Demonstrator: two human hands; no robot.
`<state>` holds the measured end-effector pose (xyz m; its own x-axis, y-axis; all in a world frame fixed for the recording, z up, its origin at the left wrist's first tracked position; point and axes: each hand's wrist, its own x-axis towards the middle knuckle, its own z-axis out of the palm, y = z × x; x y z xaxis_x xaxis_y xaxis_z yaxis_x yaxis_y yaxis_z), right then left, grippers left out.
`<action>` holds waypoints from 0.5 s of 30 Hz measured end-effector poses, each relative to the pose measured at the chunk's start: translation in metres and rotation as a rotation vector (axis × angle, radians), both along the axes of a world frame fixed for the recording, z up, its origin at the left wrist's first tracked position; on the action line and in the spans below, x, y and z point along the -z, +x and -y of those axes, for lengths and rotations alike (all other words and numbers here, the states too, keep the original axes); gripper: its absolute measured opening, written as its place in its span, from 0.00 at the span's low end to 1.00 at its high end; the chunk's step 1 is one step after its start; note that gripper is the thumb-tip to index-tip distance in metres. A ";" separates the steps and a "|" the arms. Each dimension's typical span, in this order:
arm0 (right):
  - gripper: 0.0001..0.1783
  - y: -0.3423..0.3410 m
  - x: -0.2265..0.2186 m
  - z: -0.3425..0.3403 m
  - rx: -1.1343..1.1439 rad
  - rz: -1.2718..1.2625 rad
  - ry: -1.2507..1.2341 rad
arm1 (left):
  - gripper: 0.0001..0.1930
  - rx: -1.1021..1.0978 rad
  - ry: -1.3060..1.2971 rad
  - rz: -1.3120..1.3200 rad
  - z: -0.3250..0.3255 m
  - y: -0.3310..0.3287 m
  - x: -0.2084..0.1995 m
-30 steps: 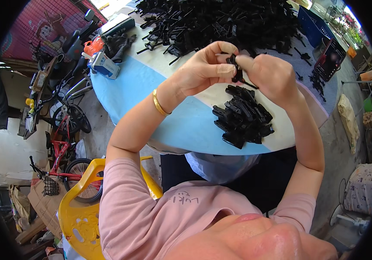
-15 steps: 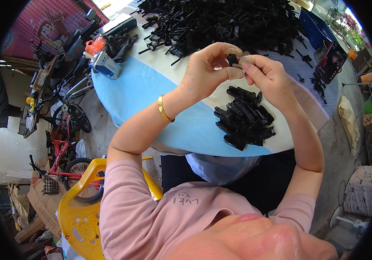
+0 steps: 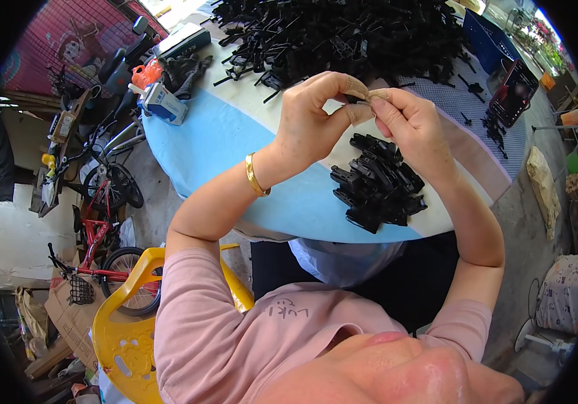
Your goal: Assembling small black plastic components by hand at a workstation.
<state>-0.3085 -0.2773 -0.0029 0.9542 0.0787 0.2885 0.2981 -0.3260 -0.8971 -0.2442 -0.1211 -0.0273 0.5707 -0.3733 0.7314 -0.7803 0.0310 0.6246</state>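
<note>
Above the table's near half, my left hand [image 3: 319, 114] is closed in a pinch around a small black plastic part [image 3: 352, 99], most of which the fingers hide. Fingertips of both hands are wrapped in tan tape. My right hand [image 3: 407, 121] meets it, thumb and index finger pressed together at the part's right end; whether something separate sits between them I cannot make out. Just below the hands lies a small heap of black plastic parts [image 3: 378, 185]. Beyond them spreads a far larger pile of similar black parts [image 3: 343, 40].
A blue and cream cloth [image 3: 201, 148] covers the table. At the right stand a dark blue basket [image 3: 487, 42] and a propped phone [image 3: 514, 93]. A blue-white carton [image 3: 166, 104] sits at the left edge. A yellow chair [image 3: 127, 337] and a red bicycle [image 3: 97, 236] are left of me.
My hands have drawn closer, and the left fingers now cover more of the black part. The right fingertips have shifted slightly left and up.
</note>
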 end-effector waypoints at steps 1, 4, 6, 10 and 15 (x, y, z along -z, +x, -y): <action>0.10 0.002 0.000 0.003 0.004 0.001 0.001 | 0.14 0.004 0.001 0.001 0.002 -0.002 -0.002; 0.09 0.007 -0.001 0.013 0.001 0.043 -0.086 | 0.21 -0.084 0.042 -0.077 0.005 -0.008 -0.008; 0.08 0.006 -0.004 0.014 0.034 0.234 -0.044 | 0.31 -0.175 0.146 -0.103 0.003 -0.010 -0.011; 0.09 0.005 -0.004 0.009 -0.011 0.110 -0.201 | 0.36 -0.233 0.217 0.113 0.004 -0.015 -0.007; 0.08 0.008 -0.003 0.015 -0.025 0.143 -0.027 | 0.39 -0.176 0.232 0.263 -0.006 -0.002 -0.012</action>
<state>-0.3007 -0.2922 -0.0003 0.9013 0.1121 0.4185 0.4305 -0.3405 -0.8359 -0.2462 -0.1153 -0.0158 0.4450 -0.4589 0.7690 -0.8955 -0.2363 0.3772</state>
